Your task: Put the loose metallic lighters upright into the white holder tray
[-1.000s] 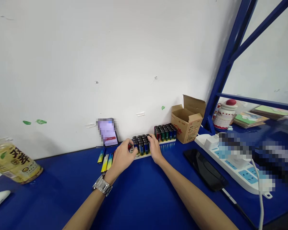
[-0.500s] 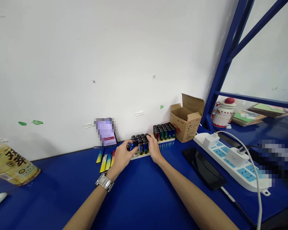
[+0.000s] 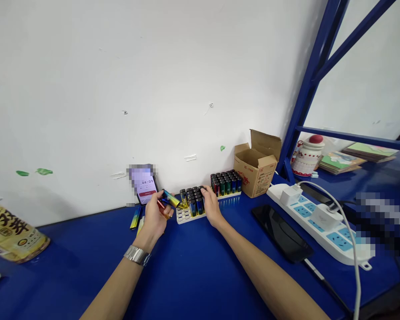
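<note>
My left hand [image 3: 156, 217] is closed around several lighters. One of them, a blue-and-yellow lighter [image 3: 171, 198], sticks out tilted past the fingertips, and a red one shows lower in the grip. This hand is just left of a white slotted tray [image 3: 183, 218]. Bare slots show at the tray's left end, and dark-topped lighters [image 3: 196, 205] stand upright in the rest. My right hand [image 3: 212, 206] is curled against the right end of that tray, its fingers on the lighters there. Loose blue-and-yellow lighters [image 3: 135, 218] lie on the table beside my left wrist.
A second tray of upright lighters [image 3: 226, 184] stands at the wall, beside an opened cardboard box [image 3: 256, 171]. A phone [image 3: 143, 184] leans on the wall. To the right lie a black phone [image 3: 282, 233] and a power strip [image 3: 320, 231]; a drink bottle [image 3: 15, 233] is at left.
My left hand has drawn back left from the tray and now shows lighters in its grip. More bare slots are visible. My right hand stays at the tray's right end.
</note>
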A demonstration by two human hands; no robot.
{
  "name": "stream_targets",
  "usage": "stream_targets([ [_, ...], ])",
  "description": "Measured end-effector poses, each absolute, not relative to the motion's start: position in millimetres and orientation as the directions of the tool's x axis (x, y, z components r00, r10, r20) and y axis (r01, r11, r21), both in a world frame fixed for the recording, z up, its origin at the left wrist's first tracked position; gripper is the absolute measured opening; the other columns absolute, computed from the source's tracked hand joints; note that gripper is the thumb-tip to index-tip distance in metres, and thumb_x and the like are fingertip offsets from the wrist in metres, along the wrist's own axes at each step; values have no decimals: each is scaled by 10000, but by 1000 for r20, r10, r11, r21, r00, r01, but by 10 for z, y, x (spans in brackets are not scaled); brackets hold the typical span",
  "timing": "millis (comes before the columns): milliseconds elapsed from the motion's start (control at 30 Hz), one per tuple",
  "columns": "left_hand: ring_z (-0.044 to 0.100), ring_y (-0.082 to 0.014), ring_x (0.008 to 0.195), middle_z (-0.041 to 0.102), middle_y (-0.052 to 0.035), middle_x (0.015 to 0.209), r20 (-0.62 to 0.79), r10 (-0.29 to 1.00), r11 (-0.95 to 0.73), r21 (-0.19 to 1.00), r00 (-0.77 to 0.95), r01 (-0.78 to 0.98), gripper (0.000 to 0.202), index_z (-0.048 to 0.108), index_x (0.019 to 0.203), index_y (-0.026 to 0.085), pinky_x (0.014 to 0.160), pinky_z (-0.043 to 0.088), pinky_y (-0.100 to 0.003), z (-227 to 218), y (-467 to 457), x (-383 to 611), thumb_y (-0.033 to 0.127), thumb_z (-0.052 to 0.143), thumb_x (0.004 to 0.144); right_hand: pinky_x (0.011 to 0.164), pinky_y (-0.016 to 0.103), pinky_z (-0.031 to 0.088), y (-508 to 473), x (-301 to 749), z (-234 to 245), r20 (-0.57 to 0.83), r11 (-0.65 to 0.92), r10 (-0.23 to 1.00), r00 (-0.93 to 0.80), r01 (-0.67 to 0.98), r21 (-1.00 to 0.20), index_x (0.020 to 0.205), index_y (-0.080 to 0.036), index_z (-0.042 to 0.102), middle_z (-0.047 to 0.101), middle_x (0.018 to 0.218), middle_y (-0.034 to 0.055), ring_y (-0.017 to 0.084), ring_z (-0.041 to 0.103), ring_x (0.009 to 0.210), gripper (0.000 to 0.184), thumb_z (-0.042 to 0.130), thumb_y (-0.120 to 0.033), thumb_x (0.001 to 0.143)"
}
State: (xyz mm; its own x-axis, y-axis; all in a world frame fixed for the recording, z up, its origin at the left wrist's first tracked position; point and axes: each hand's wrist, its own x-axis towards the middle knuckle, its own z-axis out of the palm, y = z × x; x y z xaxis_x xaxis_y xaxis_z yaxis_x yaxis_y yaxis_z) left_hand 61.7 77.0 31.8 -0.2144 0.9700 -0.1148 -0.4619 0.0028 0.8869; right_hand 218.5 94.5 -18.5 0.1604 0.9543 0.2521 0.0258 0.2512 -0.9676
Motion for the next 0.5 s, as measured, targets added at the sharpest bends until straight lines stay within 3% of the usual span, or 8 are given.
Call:
stream_targets([
  [133, 253, -17, 295, 522, 72, 515, -145, 974, 64, 912, -172, -405, 242, 445, 675, 197, 334, 265, -189, 332, 757, 597, 309, 659, 671, 736, 287, 381, 942, 2182, -184, 251, 249, 955, 155, 37, -968, 1030, -192, 602, 533, 679, 9, 220, 528, 813, 365, 370, -422, 869],
  [300, 394, -76, 377, 526, 51, 495, -80, 992, 82, 997, -102, 15, 399, 623, 895, 167, 341, 257, -185, 451, 774, 525, 407, 745, 600, 720, 285, 382, 944, 2180, -180, 267, 264, 952, 150, 37, -964, 1008, -193, 593, 495, 629, -2, 219, 526, 807, 340, 362, -402, 871],
  [400, 477, -102, 465, 576, 29, 538, -33, 998, 15, 937, 46, 349, 439, 694, 967, 165, 419, 340, -204, 575, 845, 500, 374, 748, 584, 709, 282, 385, 941, 2182, -173, 275, 273, 950, 148, 36, -961, 1000, -190, 592, 500, 630, -2, 216, 528, 802, 335, 361, -396, 873],
  [500, 545, -139, 569, 646, -2, 622, 66, 989, -132, 807, 133, 575, 327, 740, 869, 155, 514, 394, -228, 664, 953, 546, 309, 705, 583, 694, 278, 390, 934, 2180, -166, 292, 290, 944, 152, 35, -956, 986, -187, 602, 525, 646, 4, 213, 533, 796, 331, 371, -393, 869],
])
